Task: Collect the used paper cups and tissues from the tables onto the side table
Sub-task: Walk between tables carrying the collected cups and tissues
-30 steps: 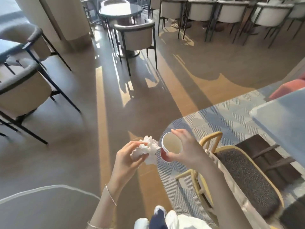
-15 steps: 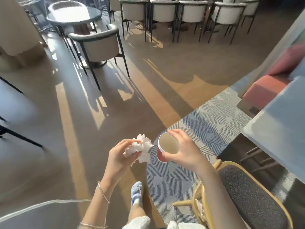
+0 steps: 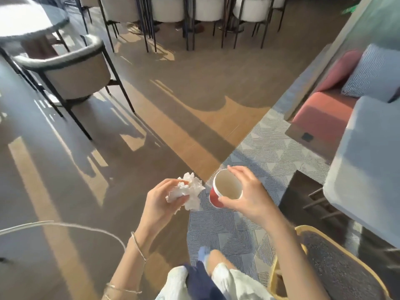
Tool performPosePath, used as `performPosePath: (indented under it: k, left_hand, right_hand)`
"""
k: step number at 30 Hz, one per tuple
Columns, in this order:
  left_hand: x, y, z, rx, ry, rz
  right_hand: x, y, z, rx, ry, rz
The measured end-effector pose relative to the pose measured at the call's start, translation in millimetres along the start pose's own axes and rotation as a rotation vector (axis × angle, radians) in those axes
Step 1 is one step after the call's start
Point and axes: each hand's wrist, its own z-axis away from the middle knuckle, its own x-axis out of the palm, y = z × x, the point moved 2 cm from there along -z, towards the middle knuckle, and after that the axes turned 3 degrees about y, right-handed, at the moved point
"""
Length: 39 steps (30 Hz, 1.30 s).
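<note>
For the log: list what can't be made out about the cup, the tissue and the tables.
Head view:
paper cup: right wall hidden by the right hand.
tissue: one or several unclear, part buried in the left hand.
round table: top washed out by glare, cut by the left edge.
pale table: cut by the right edge.

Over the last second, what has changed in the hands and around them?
Nothing was taken or let go. The person's view swung right: the round table and its chair slid left in view, and a pink sofa came in at right. The left hand still grips the tissue, the right hand the paper cup.
</note>
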Motion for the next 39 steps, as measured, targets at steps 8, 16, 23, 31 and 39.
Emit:
performPosePath:
  k: [8,16,23,31,39]
  left_hand:
    - [30.4,-29.4,-132.0,-0.018,-0.038,-0.01]
    - [77.7,-29.1,-305.0,-0.004,-0.082,-0.016]
    - [129.2,-25.3,-424.1,0.061,-0.129,-0.035]
    - [190.6,-44.5,-558.7,0.129,-0.211,-0.033]
    - [236.7,-48.9,-741.7,0.145,-0.286,0.022]
  right_hand:
    - [-9.3,38.2,-130.1,0.055,0.036,-0.064]
    - [-61.8,77.2,-295.4,0.04,0.069,-0.036]
    - [-105.2,114.2,-391.9,0.053,0.103,-0.007]
    - [-126.9,168.1,-496.3,0.142,0.155,0.025]
    - [-175.7,193.4,-659.4,0.177,0.207,0.041]
